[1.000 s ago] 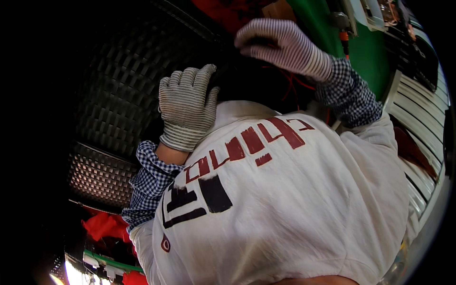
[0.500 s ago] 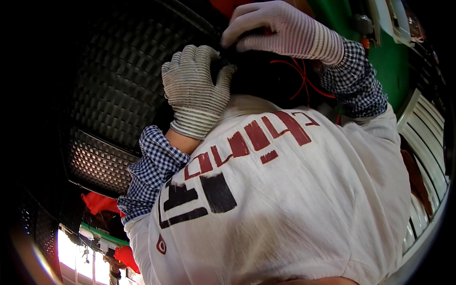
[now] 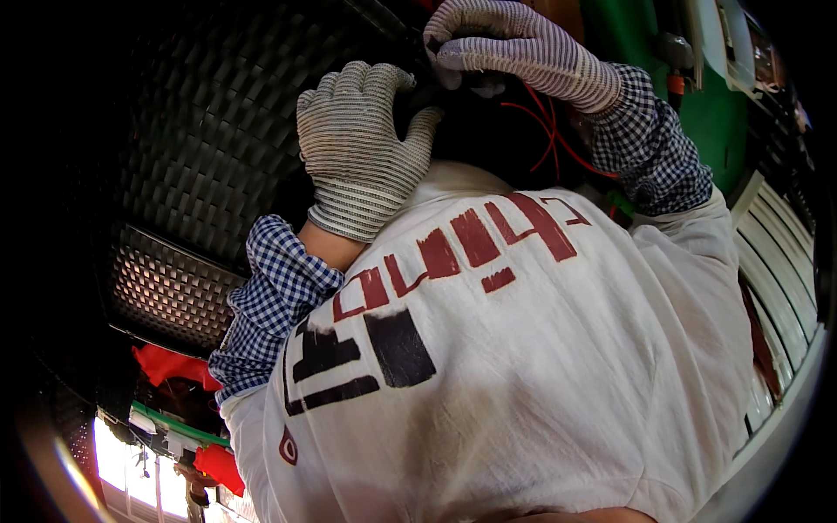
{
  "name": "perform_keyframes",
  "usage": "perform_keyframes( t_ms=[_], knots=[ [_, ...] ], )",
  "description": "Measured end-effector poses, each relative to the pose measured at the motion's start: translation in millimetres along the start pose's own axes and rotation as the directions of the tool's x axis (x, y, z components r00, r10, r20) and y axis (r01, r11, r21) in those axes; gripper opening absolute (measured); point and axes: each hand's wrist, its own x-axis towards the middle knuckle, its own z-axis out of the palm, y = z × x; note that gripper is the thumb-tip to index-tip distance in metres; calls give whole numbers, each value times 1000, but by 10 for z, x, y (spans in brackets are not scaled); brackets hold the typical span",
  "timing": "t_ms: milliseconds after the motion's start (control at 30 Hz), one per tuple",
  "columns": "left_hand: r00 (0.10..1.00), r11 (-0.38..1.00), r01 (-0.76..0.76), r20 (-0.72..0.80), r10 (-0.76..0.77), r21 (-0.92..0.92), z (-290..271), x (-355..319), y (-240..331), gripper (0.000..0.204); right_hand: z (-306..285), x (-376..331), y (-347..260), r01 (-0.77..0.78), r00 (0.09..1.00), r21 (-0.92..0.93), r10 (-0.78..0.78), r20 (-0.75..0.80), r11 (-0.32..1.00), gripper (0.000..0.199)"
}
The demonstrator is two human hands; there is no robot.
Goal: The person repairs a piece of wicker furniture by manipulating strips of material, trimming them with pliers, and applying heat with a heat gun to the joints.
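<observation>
My left hand (image 3: 362, 148), in a striped knit glove, is bent over the right side of a black woven wicker panel (image 3: 209, 131). Its fingers are curled round the dark edge, with the thumb a little apart; what lies under the fingertips is lost in shadow. Farther up and to the right, my right hand (image 3: 514, 48), gloved likewise, has thumb and fingers brought together in a pinch. Something dark shows at its fingertips, too unclear to name. Thin red cords (image 3: 552, 131) hang just below the right hand.
A lower woven section (image 3: 170, 288) catches light at the left. Red cloth (image 3: 174, 364) lies beyond my left sleeve. A green surface (image 3: 715, 122) stands at the right, near a pale slatted seat (image 3: 776, 270). My white shirt (image 3: 540, 375) fills the lower middle.
My right hand has moved slightly right, its fingers curling into a closer pinch. The left hand has shifted a little upward in the picture, staying at the wicker panel.
</observation>
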Motion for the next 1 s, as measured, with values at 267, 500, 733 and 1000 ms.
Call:
perform_keyframes(
  t_ms=[267,500,733,1000],
  knots=[
    [999,996,-30,-18,32,82,29,27,-17,37,117,71,108,107,991,39,-104,-84,993,15],
    [998,997,-35,-40,38,72,4,22,0,35,83,73,68,-44,977,310,105,-185,950,12],
    [999,998,-24,-19,26,62,8,12,-26,33,22,106,-42,-141,989,465,146,27,874,8],
    [999,993,-31,-36,35,113,39,1,-52,37,312,-18,-134,-54,979,-416,-35,-203,908,24]
  ],
)
